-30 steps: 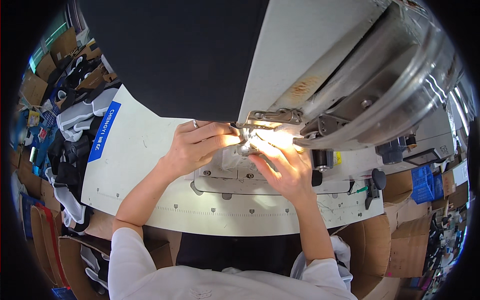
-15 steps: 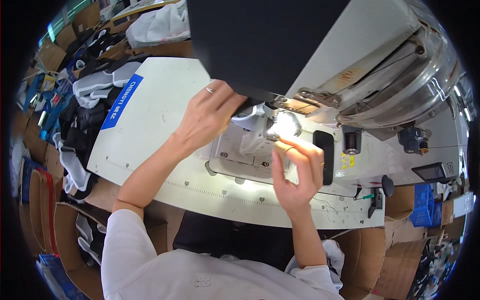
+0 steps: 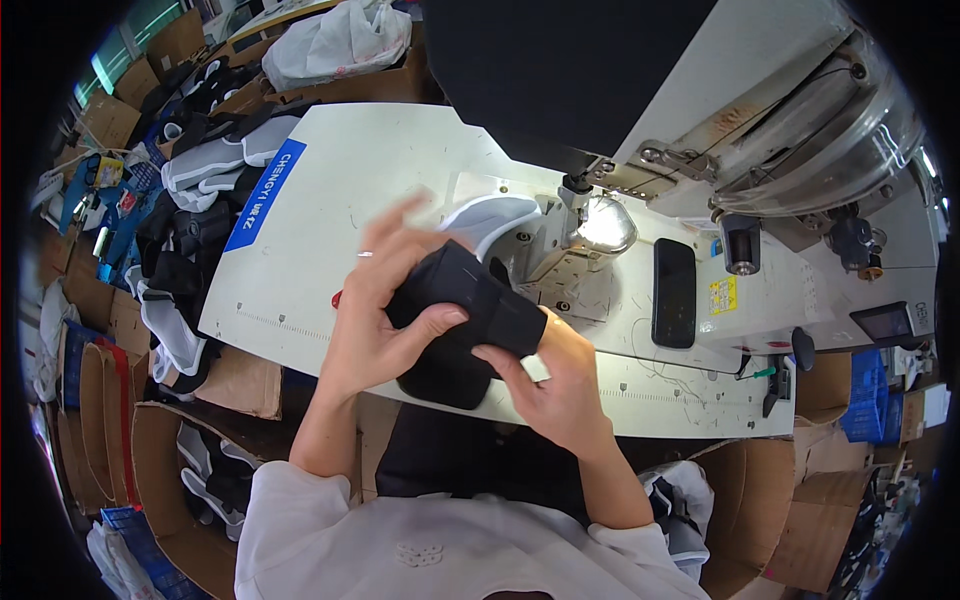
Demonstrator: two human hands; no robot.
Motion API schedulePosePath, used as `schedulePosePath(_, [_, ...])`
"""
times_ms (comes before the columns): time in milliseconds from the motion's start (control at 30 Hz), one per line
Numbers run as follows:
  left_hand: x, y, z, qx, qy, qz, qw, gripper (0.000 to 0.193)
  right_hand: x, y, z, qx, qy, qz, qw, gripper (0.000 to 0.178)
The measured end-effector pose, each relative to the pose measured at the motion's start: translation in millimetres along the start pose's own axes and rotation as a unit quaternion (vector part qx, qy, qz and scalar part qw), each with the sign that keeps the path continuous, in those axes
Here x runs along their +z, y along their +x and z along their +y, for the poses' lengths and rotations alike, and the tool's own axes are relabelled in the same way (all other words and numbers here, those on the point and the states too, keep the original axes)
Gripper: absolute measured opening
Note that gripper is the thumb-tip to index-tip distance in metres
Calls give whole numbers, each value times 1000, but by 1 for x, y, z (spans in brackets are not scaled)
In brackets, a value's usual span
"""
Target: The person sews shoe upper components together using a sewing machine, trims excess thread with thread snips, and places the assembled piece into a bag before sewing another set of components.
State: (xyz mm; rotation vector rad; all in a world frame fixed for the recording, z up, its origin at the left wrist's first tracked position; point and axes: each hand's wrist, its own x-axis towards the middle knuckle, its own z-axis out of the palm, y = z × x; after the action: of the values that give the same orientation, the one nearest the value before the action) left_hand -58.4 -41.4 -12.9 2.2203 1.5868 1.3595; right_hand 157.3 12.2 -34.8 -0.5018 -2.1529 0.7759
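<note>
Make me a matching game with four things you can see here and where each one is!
Things:
1. black fabric piece
2. phone
3. ring
4. white bag

Places:
A. on a left-hand finger
B. lying flat on the table, right of the bright lamp
C. held in both hands
D. at the table's far edge, on boxes

Pairs: 1-C, 2-B, 3-A, 4-D

A white surface carries a grey sewing machine; a black phone lies near its right edge; cardboard boxes crowd the floor beyond its left edge.
</note>
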Motion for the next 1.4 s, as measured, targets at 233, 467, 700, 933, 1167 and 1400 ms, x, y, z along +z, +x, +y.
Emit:
schedulePosePath(233, [21,-17,18,-192,-182,122,957,36,0,-43,40,432,215,83,872,29])
schedulePosePath(467, [22,-39,17,-137,-204,215,945,45,33,-24,44,412,610,28,676,13])
schedulePosePath(700, [19,-51,0,-134,-221,264,929,44,-4,-5,25,266,465,114,837,12])
schedulePosePath(933, [44,-5,20,-193,-253,134,938,36,-27,5,21,195,306,217,906,19])
schedulePosePath(1167, [48,22,36,-224,-239,63,943,36,-36,14,27,189,-22,246,950,16])
schedulePosePath(1400, [55,24,33,-259,-225,55,938,32,-43,26,26,215,5,213,953,15])
